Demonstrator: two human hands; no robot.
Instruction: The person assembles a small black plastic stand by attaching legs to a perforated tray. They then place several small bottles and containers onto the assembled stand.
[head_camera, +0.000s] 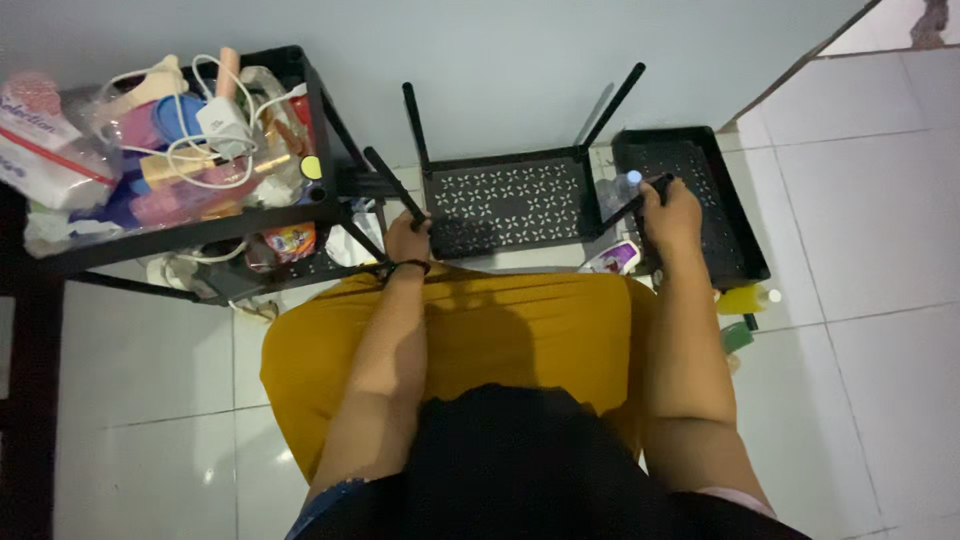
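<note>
From up here I see my left hand (408, 238) left of centre in the frame, fingers curled tight around the end of a black rod-like leg (394, 184) that slants up and to the left. My right hand (670, 215) sits right of centre, closed in the same way around another black leg (640, 198) where it meets the trays. Both legs belong to a black perforated shelf tray (510, 200) standing upside down in the upper middle of the frame, its two far legs (612, 104) pointing up toward the pale wall (520, 60). A dark band (410, 266) circles my left wrist.

Just right of that piece, touching or nearly so, lies a second black perforated tray (700, 200) flat on the white tiled floor (880, 240). A clear bottle with a blue cap (618, 190) sits between the two trays, close to my right fingers. Below my right hand there is a small purple and white packet (615, 258), and further right a yellow bottle (745, 298) and a green item (737, 336) beside my forearm.

In the upper left of the frame a loaded black rack (322, 130) crowds in, piled with white cables (200, 150), a white charger (222, 120) and a tissue pack (40, 140); its corner stands just beside the leg in my left hand. My yellow skirt (500, 330) fills the centre below.
</note>
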